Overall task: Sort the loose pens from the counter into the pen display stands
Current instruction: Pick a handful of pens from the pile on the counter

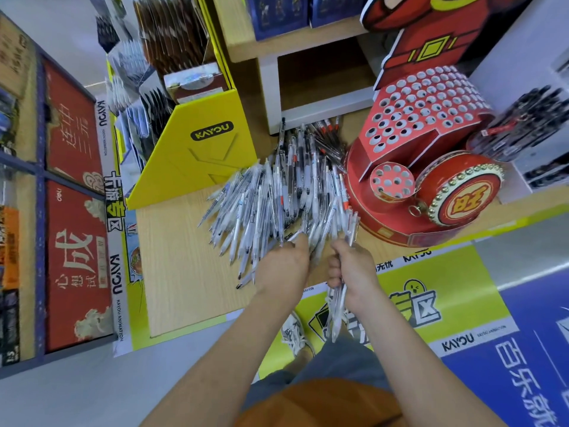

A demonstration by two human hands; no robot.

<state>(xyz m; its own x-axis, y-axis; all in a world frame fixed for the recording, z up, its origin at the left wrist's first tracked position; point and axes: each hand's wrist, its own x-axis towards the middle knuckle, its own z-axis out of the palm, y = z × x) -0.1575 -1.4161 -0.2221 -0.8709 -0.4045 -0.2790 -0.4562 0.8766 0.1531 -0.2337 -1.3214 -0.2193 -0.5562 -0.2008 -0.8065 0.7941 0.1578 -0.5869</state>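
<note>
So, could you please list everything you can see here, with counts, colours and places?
loose pens: one big pile, mostly white and clear, on the counter between the two stands
pen bundle: one handful, white, in the right hand, hanging below the counter edge
red display stand: one, red, drum-shaped, its many holes look empty, right of the pile
yellow stand: one, yellow, left of the pile
counter: one, light wood
dark pens: one cluster, black, far right
left hand: one, fingertips at the pile's near edge
right hand: one, grips the pen bundle
</note>
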